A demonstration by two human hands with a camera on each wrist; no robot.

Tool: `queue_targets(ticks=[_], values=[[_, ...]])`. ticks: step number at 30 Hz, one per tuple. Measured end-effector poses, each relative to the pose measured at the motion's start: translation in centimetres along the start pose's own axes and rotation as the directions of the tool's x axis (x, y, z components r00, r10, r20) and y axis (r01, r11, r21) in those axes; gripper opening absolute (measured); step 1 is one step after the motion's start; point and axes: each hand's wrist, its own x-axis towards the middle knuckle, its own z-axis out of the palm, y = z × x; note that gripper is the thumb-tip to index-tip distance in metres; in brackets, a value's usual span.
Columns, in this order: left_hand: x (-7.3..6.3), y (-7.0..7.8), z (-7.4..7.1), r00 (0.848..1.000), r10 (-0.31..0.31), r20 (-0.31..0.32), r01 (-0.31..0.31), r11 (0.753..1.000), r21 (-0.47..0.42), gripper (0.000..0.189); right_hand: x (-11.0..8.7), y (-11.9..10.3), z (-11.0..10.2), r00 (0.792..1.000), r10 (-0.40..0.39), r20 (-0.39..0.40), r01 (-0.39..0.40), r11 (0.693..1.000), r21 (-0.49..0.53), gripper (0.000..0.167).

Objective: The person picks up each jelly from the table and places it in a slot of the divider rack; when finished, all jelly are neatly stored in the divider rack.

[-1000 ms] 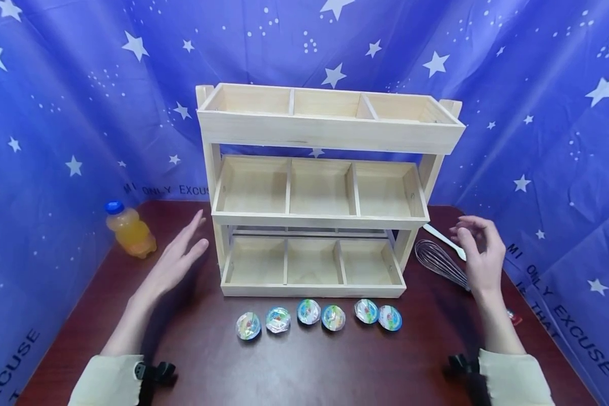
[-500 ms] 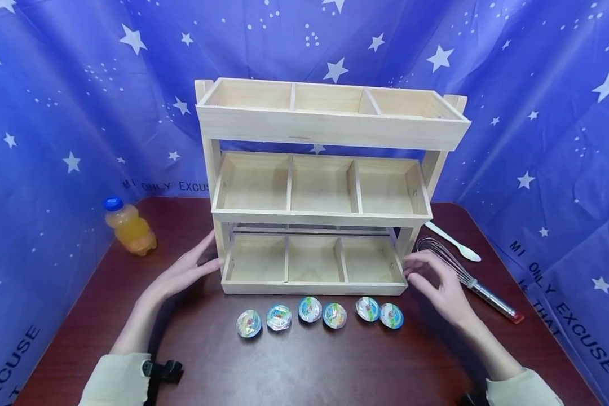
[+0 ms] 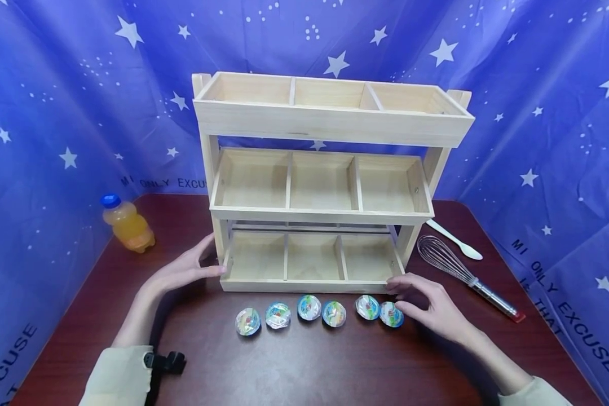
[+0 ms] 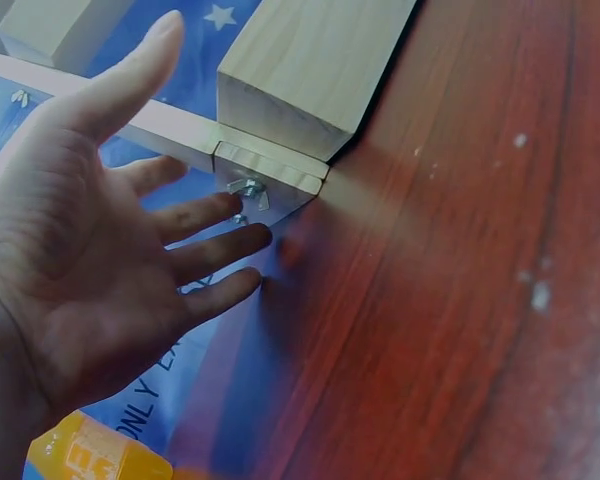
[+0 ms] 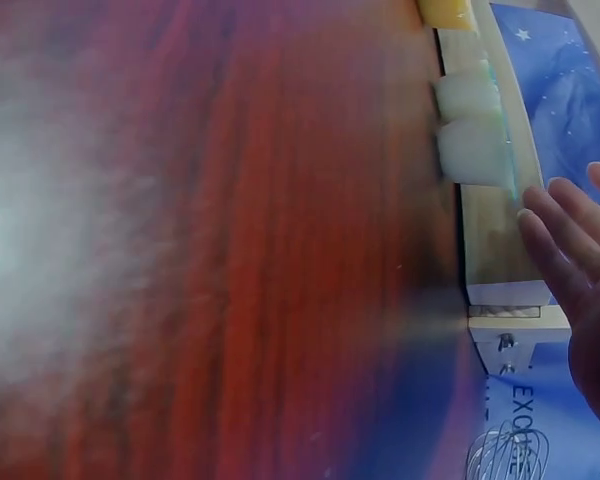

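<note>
A three-tier wooden rack [image 3: 330, 121] stands mid-table, each tier split into three bare compartments. My left hand [image 3: 182, 272] is at the rack's lower left side, thumb at the bottom tray's corner. In the left wrist view its fingers [image 4: 215, 255] are spread, holding nothing. My right hand [image 3: 438, 307] is by the tray's front right corner, fingertips close to the rightmost small foil-lidded cup [image 3: 391, 314]. The right wrist view shows those fingers [image 5: 555, 255] loosely extended beside the pale cups [image 5: 475, 150]; contact is unclear. Several such cups [image 3: 278, 316] line the rack's front.
A bottle of orange drink [image 3: 128, 225] with a blue cap stands at the left. To the right lie a wire whisk [image 3: 469, 277] and a white spoon [image 3: 454, 239]. Blue star-printed cloth [image 3: 81, 113] surrounds the table [image 3: 284, 372].
My left hand has moved in to the rack's lower left side. My right hand came from above the whisk inward to the tray's front right corner. The cups stay in place.
</note>
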Motion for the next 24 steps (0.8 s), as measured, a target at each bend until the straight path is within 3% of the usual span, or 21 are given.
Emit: queue_targets(ticks=[8,17,24], values=[[-0.1,-0.1,0.0,1.0,0.004,0.012,-0.005,0.998,0.059,0.111,-0.9,0.3,0.3,0.996,0.007,0.093,-0.005,1.0,-0.031,0.049],[0.0,-0.1,0.0,1.0,0.023,0.001,-0.023,0.997,0.07,0.112,-1.2,0.3,0.5,0.989,0.056,0.138,-0.037,0.99,-0.133,0.057],[0.0,-0.3,0.2,1.0,0.024,0.001,-0.024,0.998,0.061,0.114,-1.3,0.9,0.5,0.986,0.053,0.16,-0.02,0.979,-0.203,0.055]])
